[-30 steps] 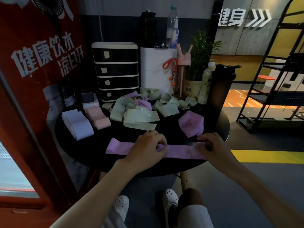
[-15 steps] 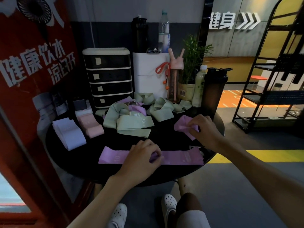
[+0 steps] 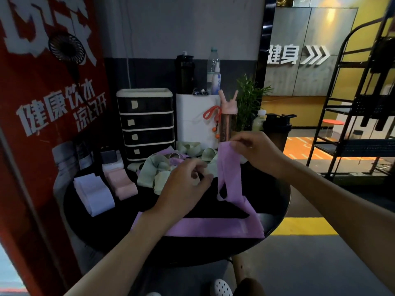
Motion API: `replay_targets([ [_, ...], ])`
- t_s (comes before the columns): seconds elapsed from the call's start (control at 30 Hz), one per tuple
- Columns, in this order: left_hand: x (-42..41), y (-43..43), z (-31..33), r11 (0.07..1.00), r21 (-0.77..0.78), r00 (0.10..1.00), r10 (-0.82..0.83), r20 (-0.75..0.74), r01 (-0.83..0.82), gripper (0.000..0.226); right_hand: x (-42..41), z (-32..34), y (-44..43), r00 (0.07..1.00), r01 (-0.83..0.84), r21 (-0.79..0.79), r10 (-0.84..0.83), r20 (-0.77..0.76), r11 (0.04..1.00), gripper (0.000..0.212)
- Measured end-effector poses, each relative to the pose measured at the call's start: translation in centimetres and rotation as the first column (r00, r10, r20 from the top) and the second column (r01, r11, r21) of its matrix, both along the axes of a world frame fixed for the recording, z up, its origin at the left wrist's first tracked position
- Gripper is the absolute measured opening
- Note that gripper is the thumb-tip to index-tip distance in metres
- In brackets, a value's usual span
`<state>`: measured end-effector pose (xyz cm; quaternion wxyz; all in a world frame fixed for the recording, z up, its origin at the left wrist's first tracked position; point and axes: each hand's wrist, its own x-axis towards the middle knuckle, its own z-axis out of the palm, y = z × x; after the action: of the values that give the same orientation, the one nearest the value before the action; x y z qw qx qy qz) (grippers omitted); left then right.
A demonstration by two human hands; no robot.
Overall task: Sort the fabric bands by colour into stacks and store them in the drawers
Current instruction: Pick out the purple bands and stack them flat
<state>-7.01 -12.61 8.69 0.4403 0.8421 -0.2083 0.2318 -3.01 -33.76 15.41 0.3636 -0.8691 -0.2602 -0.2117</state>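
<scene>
A purple band (image 3: pixel 213 228) lies flat along the near edge of the round black table (image 3: pixel 275 201). My right hand (image 3: pixel 256 152) pinches the top of a second purple band (image 3: pixel 232 178), which hangs down with its lower end touching the flat one. My left hand (image 3: pixel 183 189) hovers above the table beside the hanging band, fingers loosely curled, holding nothing. A heap of green bands (image 3: pixel 158 169) with some purple ones lies mid-table. A white stack (image 3: pixel 94 193) and a pink stack (image 3: pixel 123 181) sit at the left. The black drawer unit (image 3: pixel 146 124) stands behind, all drawers closed.
A white box (image 3: pixel 196 118), a pink bottle (image 3: pixel 227 122), a potted plant (image 3: pixel 249 103) and a black shaker (image 3: pixel 277 129) crowd the table's back. A red banner (image 3: pixel 42 116) stands to the left, a black metal rack (image 3: pixel 359 116) to the right.
My right hand picked the folded purple band off the table and lifted it so it hangs unfolded. My left hand left the flat purple band and rose toward the hanging one.
</scene>
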Motion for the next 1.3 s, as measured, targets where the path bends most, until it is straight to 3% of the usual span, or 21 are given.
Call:
replay_targets([
  [0.13,1.2,-0.5,4.6,0.985,-0.165,0.996,-0.068,-0.061,0.057,0.05,0.0,2.9,1.8,0.999,-0.016,0.06,0.013,0.043,0.998,0.015],
  [0.33,1.6,-0.8,8.9,0.944,-0.319,0.99,-0.12,-0.077,0.09,0.042,-0.6,7.0,4.0,0.987,-0.031,0.21,-0.004,0.162,0.977,0.021],
  [0.4,1.6,-0.4,9.2,0.925,-0.369,0.986,-0.135,-0.101,0.089,0.03,-0.7,7.8,4.4,0.982,-0.03,0.266,-0.021,0.187,0.964,0.024],
  [0.47,1.5,0.1,9.3,0.922,-0.375,0.982,-0.147,-0.115,0.094,0.013,-0.8,8.1,4.6,0.983,-0.011,0.285,-0.042,0.18,0.958,0.028],
  [0.77,1.3,1.1,7.4,0.877,-0.467,0.945,-0.24,-0.221,0.113,0.006,-0.3,7.1,4.4,0.996,0.075,0.35,-0.089,0.025,0.934,0.039],
  [0.93,1.6,1.2,7.3,0.855,-0.504,0.939,-0.262,-0.222,0.12,0.006,-0.3,6.7,4.2,0.997,0.076,0.401,-0.078,-0.012,0.913,0.021],
  [1.13,0.9,0.7,4.9,0.883,-0.423,0.905,-0.333,-0.266,0.201,0.02,0.2,6.5,3.7,0.993,0.121,0.492,-0.112,-0.047,0.862,0.017],
  [1.23,0.8,0.8,4.9,0.893,-0.431,0.943,-0.246,-0.224,0.13,0.012,1.0,5.7,3.2,0.98,0.197,0.436,-0.164,-0.113,0.878,0.02],
  [1.3,0.8,0.9,5.3,0.911,-0.4,0.964,-0.187,-0.187,0.1,0.009,1.2,4.9,2.9,0.97,0.239,0.312,-0.207,-0.131,0.92,0.019],
])
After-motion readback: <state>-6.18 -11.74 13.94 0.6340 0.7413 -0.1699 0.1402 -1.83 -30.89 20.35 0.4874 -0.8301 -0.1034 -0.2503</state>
